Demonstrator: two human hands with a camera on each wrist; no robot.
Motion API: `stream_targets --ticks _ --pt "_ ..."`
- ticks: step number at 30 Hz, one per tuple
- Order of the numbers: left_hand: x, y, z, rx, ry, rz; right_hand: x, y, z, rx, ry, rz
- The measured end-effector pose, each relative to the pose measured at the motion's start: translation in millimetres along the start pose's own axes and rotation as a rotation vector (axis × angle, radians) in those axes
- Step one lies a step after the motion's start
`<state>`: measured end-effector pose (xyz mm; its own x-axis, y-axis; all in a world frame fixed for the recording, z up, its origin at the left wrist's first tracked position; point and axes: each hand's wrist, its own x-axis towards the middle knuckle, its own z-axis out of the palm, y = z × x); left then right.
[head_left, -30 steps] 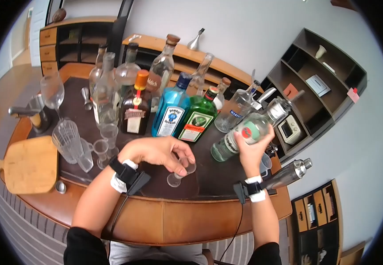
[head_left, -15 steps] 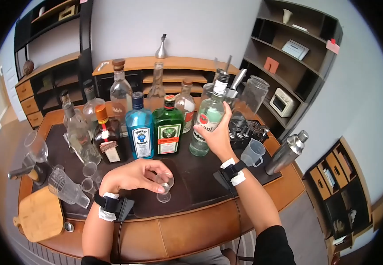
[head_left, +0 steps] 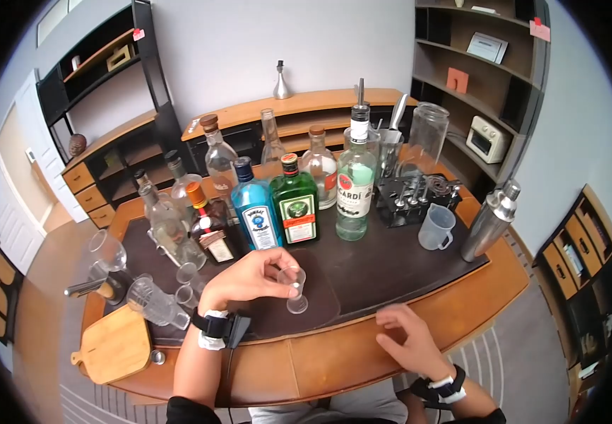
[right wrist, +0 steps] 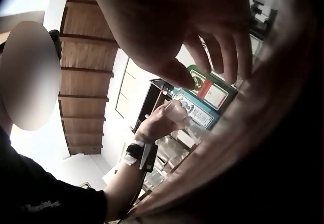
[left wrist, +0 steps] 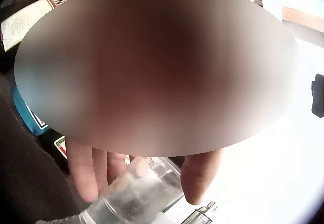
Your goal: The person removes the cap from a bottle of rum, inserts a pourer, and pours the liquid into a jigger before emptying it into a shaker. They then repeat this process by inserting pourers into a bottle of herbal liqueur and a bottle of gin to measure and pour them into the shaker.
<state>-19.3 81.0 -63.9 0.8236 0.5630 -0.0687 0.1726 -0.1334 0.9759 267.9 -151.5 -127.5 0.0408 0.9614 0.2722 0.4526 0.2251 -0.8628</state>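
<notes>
In the head view my left hand (head_left: 249,277) pinches a small clear stemmed glass (head_left: 296,300) between thumb and fingers, its foot at the dark mat. The left wrist view shows the glass (left wrist: 136,191) between the fingertips, the palm blurred. My right hand (head_left: 414,343) hangs over the front edge of the desk, holding nothing, fingers loosely bent. A clear Bacardi bottle (head_left: 354,191) with a metal pourer stands upright beside the green Jägermeister bottle (head_left: 297,205) and the blue Bombay bottle (head_left: 256,212). In the right wrist view my right hand (right wrist: 182,26) is dark and close.
An orange-capped bottle (head_left: 210,230) and several clear bottles stand behind and left. At the right are a plastic measuring jug (head_left: 436,227), a steel shaker (head_left: 489,222) and a black rack (head_left: 410,201). Glasses and a wooden board (head_left: 115,343) lie at the left.
The right hand has let go of the Bacardi bottle, now upright beside the green one, and has drawn back to the desk's front edge. The left hand still holds the small glass.
</notes>
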Motion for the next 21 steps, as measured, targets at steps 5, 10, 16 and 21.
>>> stream_targets --ticks 5,10,16,21 --pt "-18 7 7 0.141 0.326 0.006 -34 1 21 0.037 0.144 -0.012" --pt "-38 -12 -5 0.217 0.505 0.062 -31 6 11 0.206 0.168 0.002" --pt "-46 -12 -2 0.232 0.512 -0.044 26 -11 -92 0.200 0.824 -0.323" --pt "-43 -11 3 0.212 0.504 -0.032 83 31 -195 -0.286 1.210 -0.185"
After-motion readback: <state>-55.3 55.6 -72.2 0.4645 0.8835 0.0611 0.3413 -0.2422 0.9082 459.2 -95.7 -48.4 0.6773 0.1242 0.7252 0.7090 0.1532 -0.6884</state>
